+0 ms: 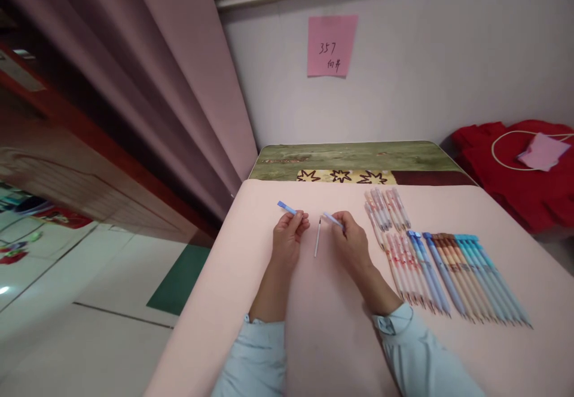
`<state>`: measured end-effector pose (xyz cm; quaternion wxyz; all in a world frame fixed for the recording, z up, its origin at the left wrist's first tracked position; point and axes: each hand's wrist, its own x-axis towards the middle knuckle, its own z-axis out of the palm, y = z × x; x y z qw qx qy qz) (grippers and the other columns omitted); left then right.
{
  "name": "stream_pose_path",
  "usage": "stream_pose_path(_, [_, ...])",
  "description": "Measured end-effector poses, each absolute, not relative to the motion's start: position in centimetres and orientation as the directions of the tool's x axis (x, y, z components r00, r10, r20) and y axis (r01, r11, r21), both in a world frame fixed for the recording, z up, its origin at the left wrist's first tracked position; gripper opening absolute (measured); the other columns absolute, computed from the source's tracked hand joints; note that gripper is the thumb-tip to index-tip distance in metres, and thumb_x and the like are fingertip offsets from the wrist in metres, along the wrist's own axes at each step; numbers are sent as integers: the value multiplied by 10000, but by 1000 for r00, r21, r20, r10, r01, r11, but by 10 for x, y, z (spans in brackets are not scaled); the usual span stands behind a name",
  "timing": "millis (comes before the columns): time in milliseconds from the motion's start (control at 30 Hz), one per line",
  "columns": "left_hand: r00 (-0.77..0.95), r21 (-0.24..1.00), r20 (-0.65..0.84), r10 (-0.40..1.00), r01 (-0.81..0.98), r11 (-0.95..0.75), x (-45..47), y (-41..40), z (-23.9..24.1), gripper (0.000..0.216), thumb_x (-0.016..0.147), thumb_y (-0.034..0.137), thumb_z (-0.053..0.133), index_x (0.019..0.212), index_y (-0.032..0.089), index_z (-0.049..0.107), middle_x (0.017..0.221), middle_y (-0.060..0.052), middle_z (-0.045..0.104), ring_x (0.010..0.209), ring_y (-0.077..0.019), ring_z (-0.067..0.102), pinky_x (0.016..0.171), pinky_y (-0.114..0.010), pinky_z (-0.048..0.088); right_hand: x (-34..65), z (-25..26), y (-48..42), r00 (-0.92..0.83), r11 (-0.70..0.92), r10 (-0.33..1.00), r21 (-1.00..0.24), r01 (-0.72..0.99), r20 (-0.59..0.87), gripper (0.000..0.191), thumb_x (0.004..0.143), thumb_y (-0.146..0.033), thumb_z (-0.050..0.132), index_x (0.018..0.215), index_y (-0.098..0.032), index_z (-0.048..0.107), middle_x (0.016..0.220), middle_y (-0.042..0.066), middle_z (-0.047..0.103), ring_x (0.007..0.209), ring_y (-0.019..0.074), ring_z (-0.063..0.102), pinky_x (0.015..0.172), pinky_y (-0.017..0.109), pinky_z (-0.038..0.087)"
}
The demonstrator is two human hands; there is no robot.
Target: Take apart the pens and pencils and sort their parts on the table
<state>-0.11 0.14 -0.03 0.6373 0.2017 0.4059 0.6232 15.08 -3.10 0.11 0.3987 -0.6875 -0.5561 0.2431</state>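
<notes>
Pinched in the fingers of my left hand (289, 235) is a blue pen part with a clip-like end (286, 207), pointing up and to the left. My right hand (352, 238) grips a pale blue pen barrel (332, 220), its free end aimed up and left toward the other hand. Between the two hands a thin white pen refill (317, 240) lies on the pink table cover (332, 337), its dark-tipped upper end close to the barrel. The two pen parts are apart from each other. My fingers hide the lower ends of both.
To the right lie rows of assembled pens (475, 277) in blue, brown and turquoise, beside red-patterned pens (406, 265). Behind them are several shorter clear pen parts (388, 208). A green board (359, 156) borders the wall. Red cloth (515, 176) sits at far right; a curtain (188, 74) hangs left.
</notes>
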Motion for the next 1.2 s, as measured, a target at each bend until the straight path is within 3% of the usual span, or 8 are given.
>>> stream_pose_path(200, [-117, 713, -318, 941, -683, 156, 1, 1, 2, 103, 757, 84, 765, 789, 96, 669, 789, -36, 701, 743, -86, 693, 709, -151, 574, 139, 12, -36, 137, -130, 990, -572, 810, -32, 302, 822, -557, 620, 865, -265, 684, 730, 16, 706, 701, 198, 634, 600, 265, 321])
stream_pose_path(300, [-105, 712, -333, 937, -679, 177, 2, 0, 4, 72, 786, 71, 737, 792, 92, 669, 770, -36, 698, 704, -78, 688, 678, -139, 575, 130, 17, -38, 104, -145, 988, -453, 880, -115, 429, 776, -628, 652, 960, -243, 698, 818, 71, 739, 770, 236, 670, 626, 283, 361])
stream_pose_path(500, [-92, 635, -387, 918, -748, 192, 0, 3, 7, 113, 888, 60, 617, 796, 90, 674, 744, -36, 696, 675, -51, 684, 653, -90, 559, 124, 19, -40, 139, -189, 979, -402, 896, -151, 257, 844, -397, 573, 945, -232, 741, 851, 90, 742, 787, 239, 677, 658, 306, 392])
stream_pose_path(667, [-37, 608, -398, 916, -759, 234, -4, 2, 6, 109, 927, 123, 583, 890, 91, 681, 808, -75, 734, 625, -71, 687, 599, -126, 571, 136, 13, -34, 234, -241, 968, -625, 743, -95, 185, 784, -368, 596, 800, -235, 724, 701, 36, 677, 677, 202, 599, 597, 289, 345])
stream_pose_path(767, [-12, 653, -360, 933, -718, 243, -2, 0, 6, 81, 907, 170, 626, 905, 107, 677, 844, -79, 746, 602, -91, 685, 560, -162, 578, 142, 6, -30, 268, -183, 961, -890, 418, -72, 242, 818, -421, 571, 697, -215, 611, 576, -21, 547, 564, 147, 488, 546, 260, 327])
stream_pose_path(833, [4, 675, -336, 942, -696, 244, 0, -1, 6, 78, 890, 179, 650, 901, 107, 680, 870, -82, 748, 605, -89, 682, 554, -160, 574, 143, 0, -27, 250, -97, 967, -981, 171, -52, 313, 855, -463, 537, 666, -216, 514, 544, -49, 461, 516, 121, 406, 509, 247, 309])
stream_pose_path(967, [19, 660, -356, 934, -703, 265, 3, -1, 5, 70, 881, 136, 650, 870, 86, 696, 825, -78, 737, 638, -65, 676, 619, -122, 571, 139, -6, -25, 262, -21, 964, -997, -69, -39, 332, 859, -484, 548, 677, -224, 448, 546, -63, 422, 501, 111, 360, 479, 242, 289])
stream_pose_path(1200, [59, 671, -336, 940, -685, 283, 7, -4, 6, 81, 818, 156, 735, 857, 88, 713, 838, -78, 735, 678, -83, 691, 674, -149, 590, 139, 3, -23, 243, 35, 970, -985, -170, -8, 354, 863, -554, 547, 914, -205, 514, 739, 9, 637, 495, 106, 396, 473, 239, 336])
